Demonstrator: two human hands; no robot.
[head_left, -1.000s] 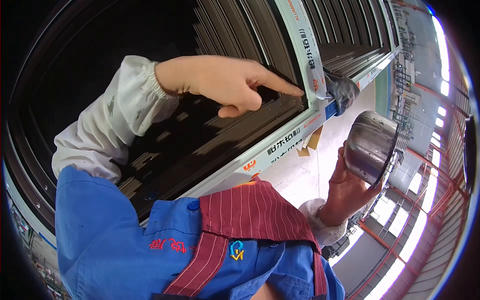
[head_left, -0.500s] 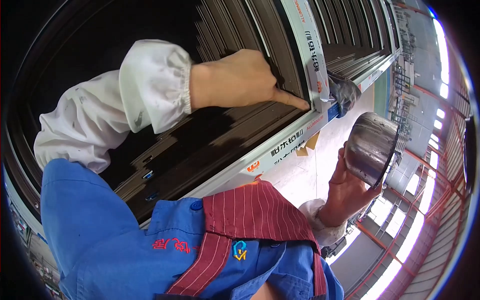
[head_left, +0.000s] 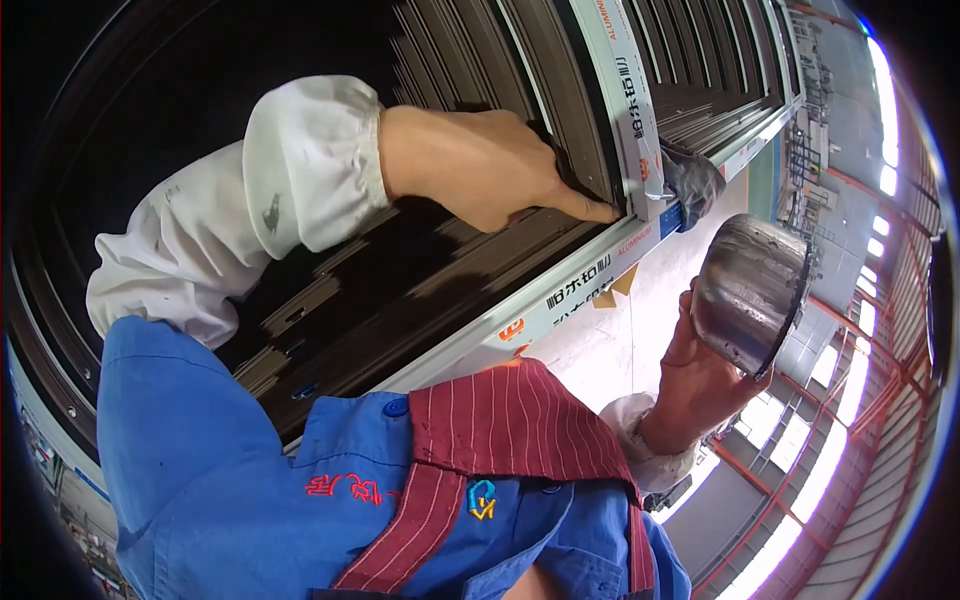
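My left hand (head_left: 480, 165) reaches over a dark brown window-like frame (head_left: 565, 90) with slatted panels. Its index finger is stretched out, the tip touching the inner corner where two film-covered edges meet. The other fingers curl under and are partly hidden; nothing shows in them. A white sleeve cover (head_left: 315, 165) wraps that forearm. Off to the right, my right hand (head_left: 690, 385) holds up a round metal cup (head_left: 750, 295), smudged and tilted, with its rim facing right. What is inside the cup is hidden.
Printed protective film (head_left: 580, 285) covers the frame's near edge. A crumpled dark grey wrapping (head_left: 695, 185) sits just beyond the corner, over something blue. More slatted panels (head_left: 690, 50) lie farther off. Small yellow-brown pieces (head_left: 615, 290) are below the edge. Red beams (head_left: 850, 420) stand far right.
The cup and my right hand have shifted slightly to the right. My left wrist and forearm have moved a little, while the index fingertip stays at the corner.
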